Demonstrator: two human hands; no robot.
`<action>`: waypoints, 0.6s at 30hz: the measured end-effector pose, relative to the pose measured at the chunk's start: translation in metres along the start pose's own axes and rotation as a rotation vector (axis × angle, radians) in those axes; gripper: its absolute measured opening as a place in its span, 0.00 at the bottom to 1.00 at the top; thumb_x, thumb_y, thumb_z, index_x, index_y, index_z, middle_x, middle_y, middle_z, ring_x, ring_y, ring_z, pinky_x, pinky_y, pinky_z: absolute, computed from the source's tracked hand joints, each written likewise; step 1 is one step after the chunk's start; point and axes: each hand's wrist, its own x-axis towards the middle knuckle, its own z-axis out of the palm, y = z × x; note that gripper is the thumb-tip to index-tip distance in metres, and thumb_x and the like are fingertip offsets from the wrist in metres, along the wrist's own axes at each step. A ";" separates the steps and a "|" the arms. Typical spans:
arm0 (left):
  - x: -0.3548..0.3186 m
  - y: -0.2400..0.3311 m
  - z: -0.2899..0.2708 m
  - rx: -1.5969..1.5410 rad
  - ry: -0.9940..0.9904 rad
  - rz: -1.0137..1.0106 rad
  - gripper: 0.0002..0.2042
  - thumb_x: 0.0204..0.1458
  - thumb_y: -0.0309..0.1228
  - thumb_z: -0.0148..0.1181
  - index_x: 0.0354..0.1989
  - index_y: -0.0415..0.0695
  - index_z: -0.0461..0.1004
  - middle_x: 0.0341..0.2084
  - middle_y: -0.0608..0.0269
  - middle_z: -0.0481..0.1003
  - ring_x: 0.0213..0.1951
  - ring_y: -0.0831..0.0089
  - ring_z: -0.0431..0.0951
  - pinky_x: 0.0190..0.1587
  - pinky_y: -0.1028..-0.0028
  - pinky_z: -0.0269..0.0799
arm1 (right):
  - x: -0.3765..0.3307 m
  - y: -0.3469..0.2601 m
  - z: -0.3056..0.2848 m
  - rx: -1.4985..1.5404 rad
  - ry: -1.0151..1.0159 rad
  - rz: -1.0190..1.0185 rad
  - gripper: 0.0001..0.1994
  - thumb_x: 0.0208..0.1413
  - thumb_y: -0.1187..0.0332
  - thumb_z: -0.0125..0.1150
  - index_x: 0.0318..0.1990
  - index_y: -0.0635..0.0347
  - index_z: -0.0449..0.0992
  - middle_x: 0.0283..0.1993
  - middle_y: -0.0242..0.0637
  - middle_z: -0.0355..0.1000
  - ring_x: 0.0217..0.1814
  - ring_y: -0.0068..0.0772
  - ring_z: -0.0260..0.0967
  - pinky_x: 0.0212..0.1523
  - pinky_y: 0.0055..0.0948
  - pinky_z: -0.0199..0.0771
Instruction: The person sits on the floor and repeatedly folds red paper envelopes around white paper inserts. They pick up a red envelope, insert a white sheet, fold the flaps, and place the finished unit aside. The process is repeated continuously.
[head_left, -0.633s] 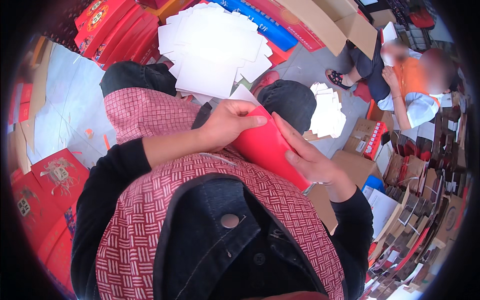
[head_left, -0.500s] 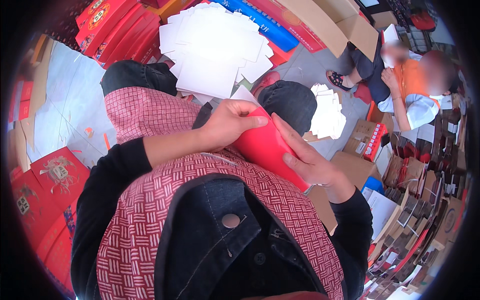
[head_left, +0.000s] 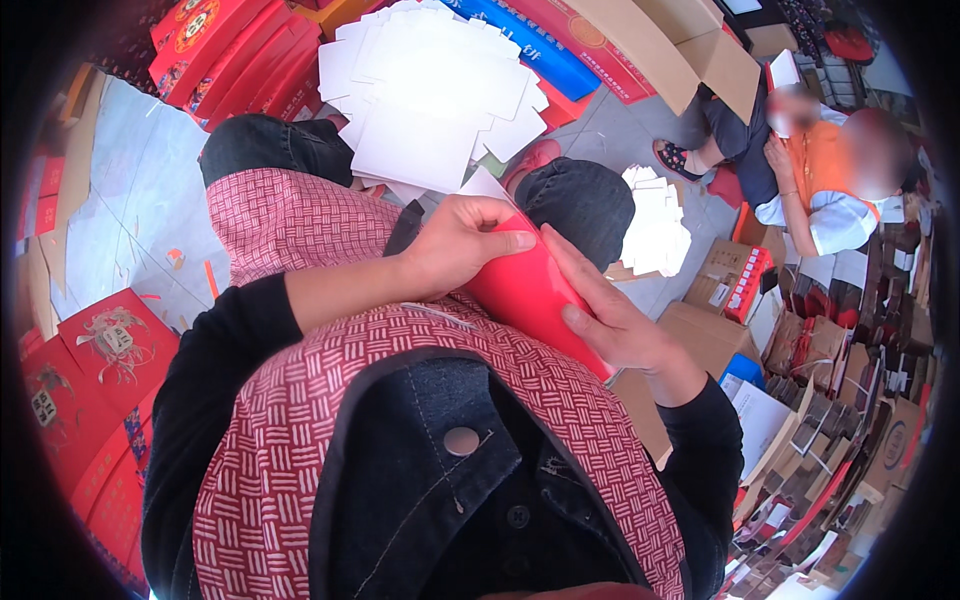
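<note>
Over my lap I hold a glossy red card (head_left: 528, 300) with a white tip showing at its upper end. My left hand (head_left: 458, 243) pinches its upper left edge, thumb lying on the red face and fingers curled behind. Along the right edge runs my right hand (head_left: 610, 308), its fingers stretched along the card and the thumb pressed on the red face. The lower end of the card reaches below the right thumb. Just beyond my knees lies a broad fanned pile of white cards (head_left: 430, 90).
Red boxes (head_left: 240, 55) are stacked at the far left, and red printed boxes (head_left: 115, 345) lie at my left. A smaller white pile (head_left: 655, 222) stands beside my right knee. An open carton (head_left: 690, 50) is at the far right, near a seated person (head_left: 820, 165). Bundled cardboard (head_left: 830, 430) fills the right side.
Both hands keep nearly the same hold on the red card. The view has shifted very slightly; the seated person's held white item has tilted a little.
</note>
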 end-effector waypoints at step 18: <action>-0.002 -0.002 -0.002 -0.026 0.043 0.039 0.04 0.50 0.23 0.57 0.30 0.36 0.76 0.26 0.62 0.77 0.28 0.81 0.74 0.33 0.79 0.71 | 0.007 0.001 0.003 -0.056 0.022 -0.026 0.28 0.60 0.64 0.45 0.66 0.58 0.47 0.71 0.46 0.38 0.72 0.44 0.38 0.66 0.33 0.42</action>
